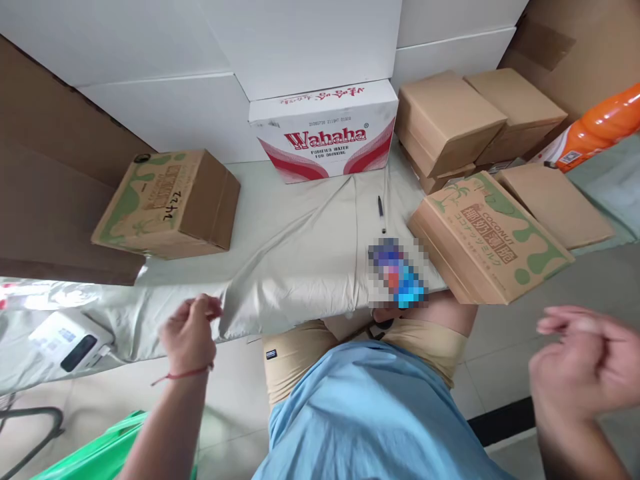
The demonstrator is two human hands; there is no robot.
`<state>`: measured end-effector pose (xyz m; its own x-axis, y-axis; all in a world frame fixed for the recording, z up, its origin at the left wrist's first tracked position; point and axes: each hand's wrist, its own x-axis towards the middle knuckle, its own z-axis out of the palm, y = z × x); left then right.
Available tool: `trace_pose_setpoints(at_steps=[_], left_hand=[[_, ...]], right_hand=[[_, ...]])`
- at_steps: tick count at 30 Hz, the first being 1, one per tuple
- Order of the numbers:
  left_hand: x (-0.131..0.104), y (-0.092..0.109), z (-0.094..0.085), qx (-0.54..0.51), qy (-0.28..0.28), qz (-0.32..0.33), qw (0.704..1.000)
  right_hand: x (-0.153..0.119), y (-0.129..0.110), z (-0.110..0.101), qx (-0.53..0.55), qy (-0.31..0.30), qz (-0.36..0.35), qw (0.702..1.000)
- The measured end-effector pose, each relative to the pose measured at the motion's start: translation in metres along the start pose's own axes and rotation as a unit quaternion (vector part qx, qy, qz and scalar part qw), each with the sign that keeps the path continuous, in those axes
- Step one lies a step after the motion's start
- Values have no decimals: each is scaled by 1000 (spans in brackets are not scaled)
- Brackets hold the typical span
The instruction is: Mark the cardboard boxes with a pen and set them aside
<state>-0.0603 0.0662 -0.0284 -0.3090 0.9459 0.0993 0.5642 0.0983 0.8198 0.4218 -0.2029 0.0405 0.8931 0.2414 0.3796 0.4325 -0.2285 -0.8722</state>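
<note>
My left hand, with a red string around the wrist, hovers at the front edge of the cloth-covered table. Its fingers are curled together and I see nothing in them. Off to the right, past the table's front edge, my right hand is raised with fingers loosely closed and no object visible in it. Nearest to it is a coconut carton at the table's right front, overhanging the edge. A black pen and a pixelated, phone-like item lie left of that carton.
A second coconut carton, marked 2422, stands at the left. The white and red Wahaha box is at the back. Several plain brown boxes and an orange bottle are at the right. A white device sits front left; a green bag is below.
</note>
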Motion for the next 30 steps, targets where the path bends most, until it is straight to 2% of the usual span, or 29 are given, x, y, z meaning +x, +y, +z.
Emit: trace_pose_setpoints(at_steps=[1,2,3,4,6,8,11,13,16,18,22,25,30], left_hand=[[-22,-4,3,-3,-19,-9,1000],[-41,-5,7,-5,-28,-12,1000],[-56,-5,10,-3,-37,-11,999],[-68,-4,13,1,-41,-7,999],[-82,2,18,19,-46,12,999],[-85,9,22,45,-46,49,997],[-77,19,27,79,-45,126,988],[-68,24,34,89,-47,175,979],[-55,26,51,94,-52,231,967],[-53,25,65,125,-73,264,954],[-64,18,84,244,-184,284,909],[-79,12,86,280,-212,289,891],[-96,5,75,278,-219,299,886]], right_hand=[[12,9,-3,0,56,25,998],[23,18,-5,9,75,67,995],[32,28,-6,22,60,130,989],[38,37,-6,37,7,211,977],[43,53,-5,69,-105,345,930],[40,62,1,103,-206,400,887],[34,62,14,149,-296,414,848],[34,57,22,169,-311,425,834],[35,48,28,189,-297,438,827],[35,45,30,191,-277,439,833],[31,40,32,189,-261,432,842],[31,35,38,193,-247,447,838],[34,27,48,199,-185,470,840]])
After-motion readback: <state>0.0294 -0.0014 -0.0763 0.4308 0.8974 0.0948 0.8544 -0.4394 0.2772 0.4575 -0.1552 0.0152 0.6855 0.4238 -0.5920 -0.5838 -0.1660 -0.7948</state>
